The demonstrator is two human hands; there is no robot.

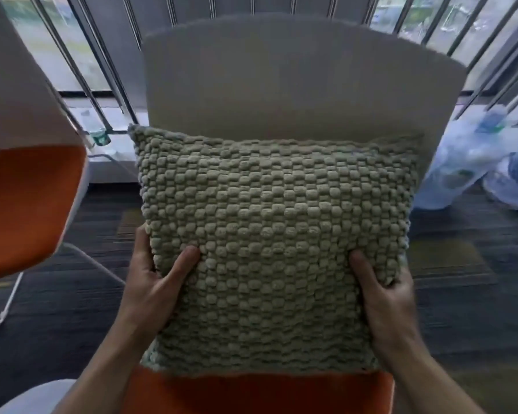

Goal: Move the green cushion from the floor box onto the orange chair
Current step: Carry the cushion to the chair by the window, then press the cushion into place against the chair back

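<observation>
A green cushion (275,234) with a knobbly woven cover fills the middle of the view. It sits over the orange seat (251,392) of a chair and its top edge is against the chair's pale grey back (296,82). My left hand (159,282) grips the cushion's lower left side, thumb on the front face. My right hand (386,297) grips its lower right side the same way. The floor box is not in view.
A second chair with an orange seat (27,204) and metal legs stands at the left. Clear plastic bags (476,162) with bottles lie on the dark carpet at the right. Vertical window bars (102,70) run behind the chairs.
</observation>
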